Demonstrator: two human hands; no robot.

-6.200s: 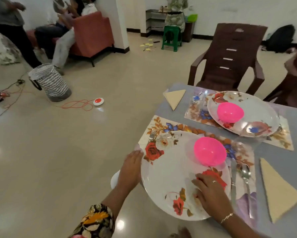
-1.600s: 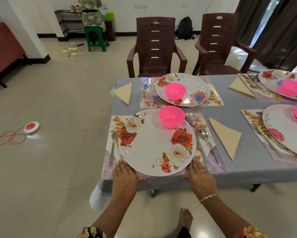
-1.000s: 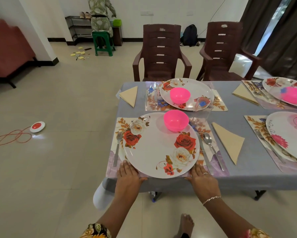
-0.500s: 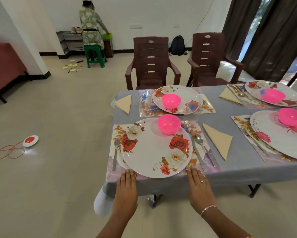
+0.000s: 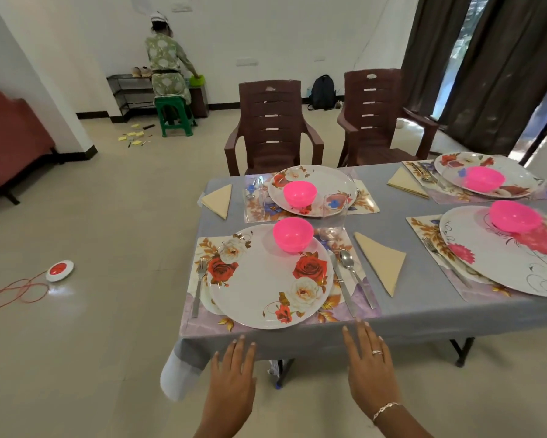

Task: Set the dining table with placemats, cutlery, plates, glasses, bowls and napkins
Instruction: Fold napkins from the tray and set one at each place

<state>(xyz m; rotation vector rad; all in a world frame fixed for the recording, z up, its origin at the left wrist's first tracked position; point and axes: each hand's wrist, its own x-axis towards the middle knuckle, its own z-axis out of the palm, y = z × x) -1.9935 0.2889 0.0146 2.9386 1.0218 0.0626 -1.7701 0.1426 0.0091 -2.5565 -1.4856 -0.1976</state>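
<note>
floral plate [image 5: 265, 279], pink bowl [image 5: 292, 234] on it; flat hands [image 5: 234, 384] before table [image 5: 423, 314]

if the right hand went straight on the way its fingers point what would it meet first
Probably the grey tablecloth at the table's near edge, then the placemat corner with the knife and spoon handles. How high the right hand is cannot be told.

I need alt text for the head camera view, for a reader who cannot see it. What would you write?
A person's left hand and right hand, both open, hover at the near edge of a grey table set with four places. The nearest has a floral plate on a placemat, a pink bowl, fork, knife, spoon and folded napkin.
</note>
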